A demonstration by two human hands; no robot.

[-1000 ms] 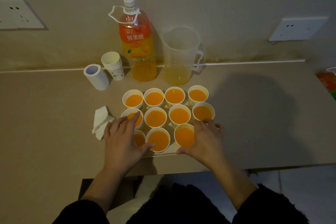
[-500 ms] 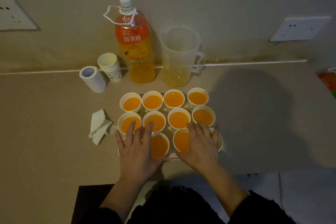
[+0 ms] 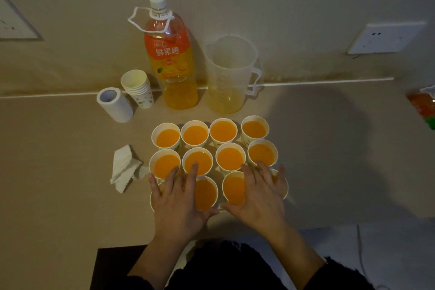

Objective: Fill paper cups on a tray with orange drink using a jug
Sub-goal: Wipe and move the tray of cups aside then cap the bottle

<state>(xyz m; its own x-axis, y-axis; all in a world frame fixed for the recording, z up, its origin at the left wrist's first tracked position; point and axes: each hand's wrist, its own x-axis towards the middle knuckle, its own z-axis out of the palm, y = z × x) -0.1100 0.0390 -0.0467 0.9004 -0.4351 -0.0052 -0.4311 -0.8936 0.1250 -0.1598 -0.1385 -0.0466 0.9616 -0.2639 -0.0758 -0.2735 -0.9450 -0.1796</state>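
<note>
At tabletop rear edge: bottle, near-empty jug, spare cup stack, roll; napkin left of cups. Filled cups stand on tray near front edge. Left hand and right hand, fingers spread flat, cover front row, gripping nothing.

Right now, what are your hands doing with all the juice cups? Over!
Left hand and right hand open, spread flat over the front row of filled cups. Jug nearly empty, parked by the bottle. Nothing in the way.

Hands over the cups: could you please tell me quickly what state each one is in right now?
Left hand: open, fingers spread flat over the front cups, holding nothing.
Right hand: open, fingers spread over the front cups, holding nothing.
</note>
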